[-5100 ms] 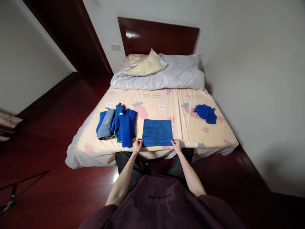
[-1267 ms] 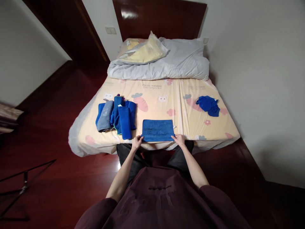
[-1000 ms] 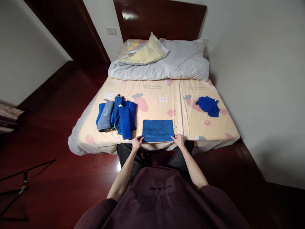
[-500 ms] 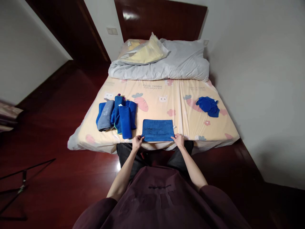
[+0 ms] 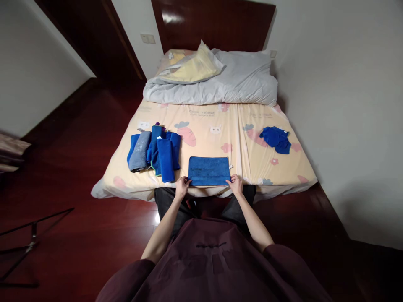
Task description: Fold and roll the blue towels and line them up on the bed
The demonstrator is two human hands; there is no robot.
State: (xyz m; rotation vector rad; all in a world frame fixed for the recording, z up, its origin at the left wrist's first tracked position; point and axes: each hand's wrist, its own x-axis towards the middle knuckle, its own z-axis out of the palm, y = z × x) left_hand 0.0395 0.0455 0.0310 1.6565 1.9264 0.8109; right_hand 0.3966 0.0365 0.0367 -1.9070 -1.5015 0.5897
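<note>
A: What are the fingers doing?

B: Pinching, on both sides. The left hand (image 5: pixel 181 186) has the near left corner of the blue towel (image 5: pixel 209 167) between thumb and fingers; the right hand (image 5: pixel 236 184) grips the near right corner the same way.

A: So where does the towel lie?

B: Between the two sets of fingertips and stretching away beyond them, on the bed (image 5: pixel 208 142). A small white tag (image 5: pixel 231 167) sticks out just beyond the right fingers.

A: Anything different from five seconds ago?

B: The towel looks shorter front to back now, and a narrow band runs along the edge between the fingers, seemingly turned up. Against half a second ago, I hardly see a change.

A: And around the hands?

B: Left of the left fingers sit the same gray roll (image 5: pixel 139 152) and, closer in, the blue roll (image 5: pixel 165 159). Out past the right fingers, the crumpled blue cloth (image 5: pixel 276 139) lies as before. Far beyond both hands is the gray quilt (image 5: pixel 245 79). The view tips lower than five seconds ago, so part of the headboard's (image 5: pixel 214 29) top edge is cut off.
</note>
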